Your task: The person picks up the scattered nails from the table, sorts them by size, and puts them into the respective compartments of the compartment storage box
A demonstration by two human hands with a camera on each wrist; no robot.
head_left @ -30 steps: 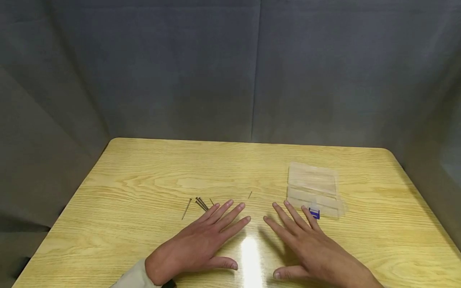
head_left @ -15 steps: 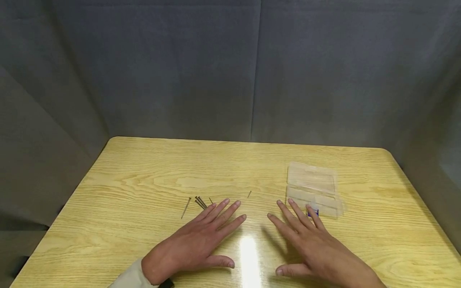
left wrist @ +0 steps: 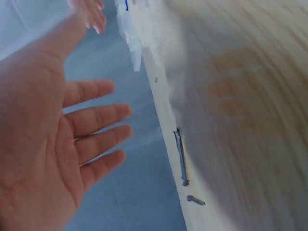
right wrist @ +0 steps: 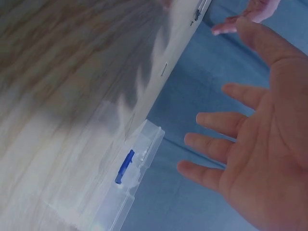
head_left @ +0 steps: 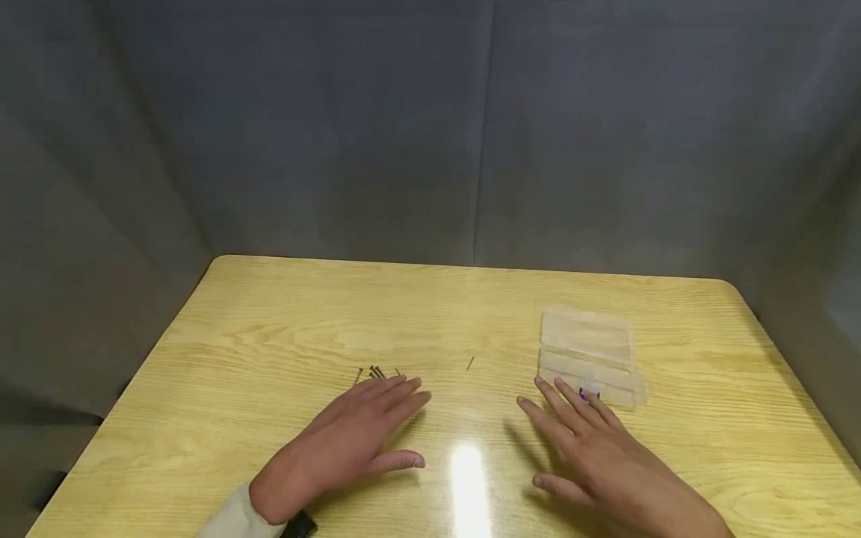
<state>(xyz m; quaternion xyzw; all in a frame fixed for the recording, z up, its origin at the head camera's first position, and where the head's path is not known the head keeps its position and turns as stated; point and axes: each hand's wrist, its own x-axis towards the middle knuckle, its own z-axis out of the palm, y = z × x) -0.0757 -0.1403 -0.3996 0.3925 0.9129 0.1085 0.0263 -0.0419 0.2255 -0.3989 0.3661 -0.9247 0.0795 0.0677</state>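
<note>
My left hand (head_left: 353, 426) hovers palm down over the table, its fingers straight and drawn close together, holding nothing. Just beyond its fingertips lie several nails (head_left: 377, 371), partly hidden by the hand; the left wrist view shows some of these nails (left wrist: 181, 156) bunched together. A single small nail (head_left: 470, 363) lies apart, between the two hands. My right hand (head_left: 599, 448) is held with spread fingers and nothing in them. Its fingertips overlap the near edge of a clear plastic box (head_left: 587, 332), opened flat, with a blue latch (right wrist: 125, 167).
The wood-grain table (head_left: 303, 299) has rounded far corners. Dark grey cloth (head_left: 336, 134) hangs behind it and along both sides. A bright light reflection falls on the tabletop between the hands.
My left hand has shifted left and its fingers have come together, covering more of the nails. The right hand has moved slightly right. Nails and box stay in place.
</note>
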